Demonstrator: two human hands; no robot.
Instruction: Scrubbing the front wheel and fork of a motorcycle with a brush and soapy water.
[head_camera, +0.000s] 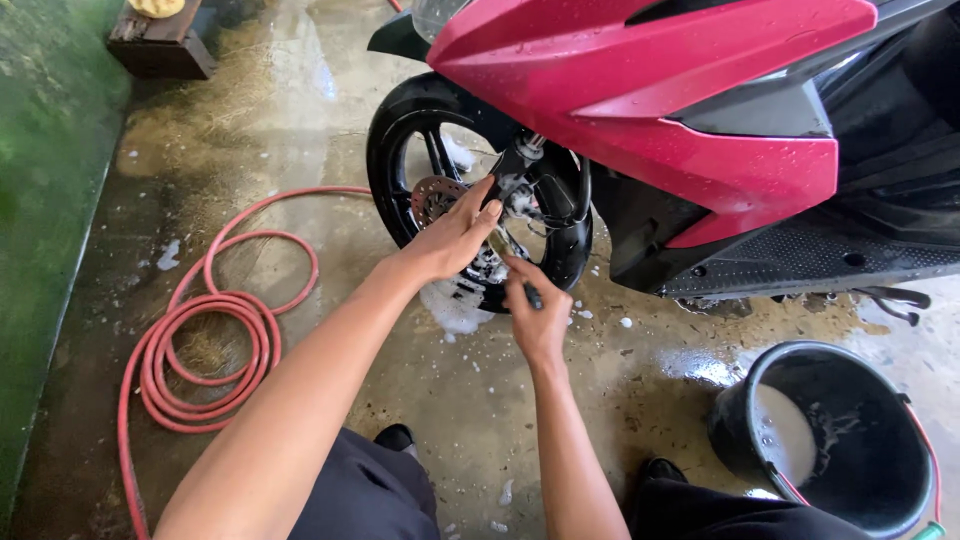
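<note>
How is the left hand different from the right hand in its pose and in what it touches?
The left hand lies open, fingers spread, pressed on the front wheel beside the brake disc; the right hand is closed in a fist around a small brush. The left hand sits higher on the wheel, the right hand lower, near the soapy foam. Both are bare and work at the same wheel of the red scooter.

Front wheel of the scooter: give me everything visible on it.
The front wheel is black, tyre and spokes glossy and wet, standing upright on the wet concrete under the red fairing. A drilled metal brake disc sits at its hub. Soap foam clings near its base. The left hand rests on the hub area; the right hand holds a small brush against it.
</note>
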